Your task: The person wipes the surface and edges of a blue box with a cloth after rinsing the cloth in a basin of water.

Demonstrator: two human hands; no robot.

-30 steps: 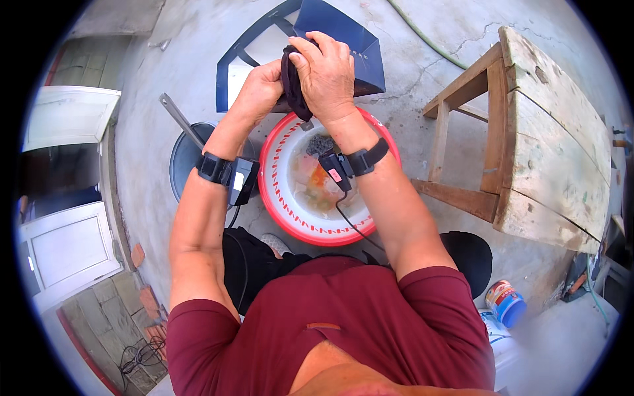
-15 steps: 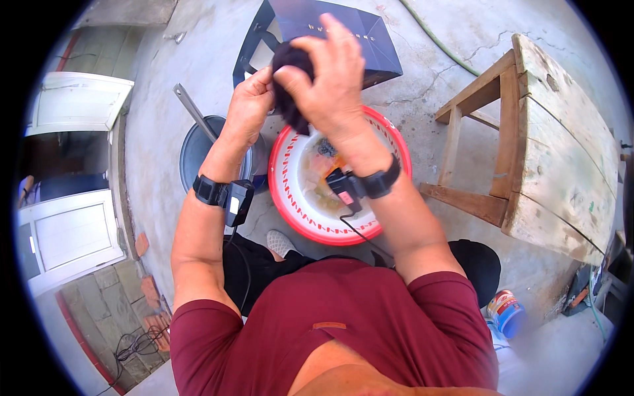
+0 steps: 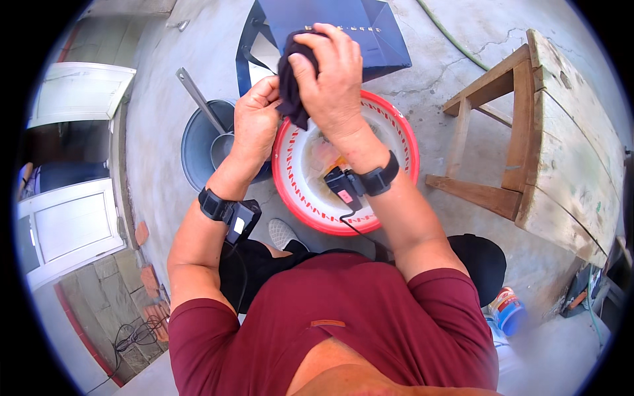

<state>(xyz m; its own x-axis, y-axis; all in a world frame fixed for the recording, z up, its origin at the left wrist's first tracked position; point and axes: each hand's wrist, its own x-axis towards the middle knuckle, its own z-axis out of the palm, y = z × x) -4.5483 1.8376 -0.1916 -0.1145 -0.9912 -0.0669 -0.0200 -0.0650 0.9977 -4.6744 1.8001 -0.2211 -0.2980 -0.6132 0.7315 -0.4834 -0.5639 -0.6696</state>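
A dark, bunched piece of cloth (image 3: 289, 92) is held up between my two hands, over the far left edge of a white basin (image 3: 298, 212) with a red rim. My left hand (image 3: 257, 122) pinches the cloth's lower left edge between thumb and fingers. Curled over its right side, my right hand (image 3: 333, 82) grips it with the thumb in front. Cloudy liquid fills the bottom of the basin, with pinkish and orange things in it that I cannot make out. My right forearm and the black device strapped to that wrist hide part of it.
Left of the basin stands a grey bucket (image 3: 190, 155) holding a long-handled metal dipper (image 3: 201, 99). A dark blue bag (image 3: 376, 43) lies beyond the basin. On the right is a wooden stool (image 3: 571, 165); a green hose (image 3: 456, 43) crosses the concrete behind. A blue tub (image 3: 510, 317) sits lower right.
My right hand has come down slightly and its raised fingers have closed over the cloth. My left hand still pinches the edge. The whole view has shifted a little.
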